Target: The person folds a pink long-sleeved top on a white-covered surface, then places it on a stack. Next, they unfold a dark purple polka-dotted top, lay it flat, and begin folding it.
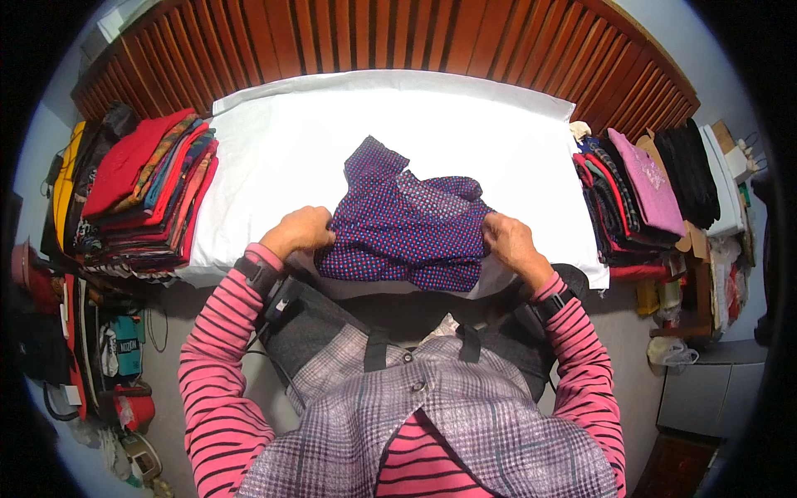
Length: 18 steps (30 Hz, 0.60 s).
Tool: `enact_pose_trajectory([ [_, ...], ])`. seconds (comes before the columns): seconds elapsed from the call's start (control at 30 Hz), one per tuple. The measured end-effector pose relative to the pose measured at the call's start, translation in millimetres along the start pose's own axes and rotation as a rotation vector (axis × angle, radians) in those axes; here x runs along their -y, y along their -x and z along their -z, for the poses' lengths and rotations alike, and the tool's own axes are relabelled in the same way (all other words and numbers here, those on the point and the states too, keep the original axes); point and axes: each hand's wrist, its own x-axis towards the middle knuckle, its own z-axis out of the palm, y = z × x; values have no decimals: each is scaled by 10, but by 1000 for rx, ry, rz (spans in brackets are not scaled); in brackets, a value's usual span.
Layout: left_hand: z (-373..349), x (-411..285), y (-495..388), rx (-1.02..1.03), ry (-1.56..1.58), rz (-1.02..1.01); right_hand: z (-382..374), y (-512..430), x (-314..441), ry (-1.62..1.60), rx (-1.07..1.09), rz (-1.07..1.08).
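Note:
A dark blue garment (405, 230) with a small red and light dot pattern lies crumpled before me on a white cloth (280, 149). One short sleeve points away at the upper left, and a paler patch of its inner side shows near the middle. My left hand (303, 229) pinches the garment's left edge between thumb and fingers. At the opposite edge, my right hand (512, 239) grips the fabric near the right sleeve. The garment's lower edge reaches the near edge of the white cloth. The fingertips of both hands are partly hidden.
On the left rises a tall stack of folded clothes (149, 187), mostly red. A second stack, topped by a pink garment (647, 180), stands at the right, beside folded black cloth (688, 174). A slatted wooden headboard (398, 37) closes off the far side. Bags (127, 345) crowd the floor at left.

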Motion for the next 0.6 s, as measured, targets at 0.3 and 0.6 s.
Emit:
enact_pose_trajectory([
  [0.3,-39,-394,-577,-646,154,-334,41,-387,112,-86,-130,22],
  [0.6,76,-629,-943,-346,-1,-374,52,-512,182,-49,117,-30],
])
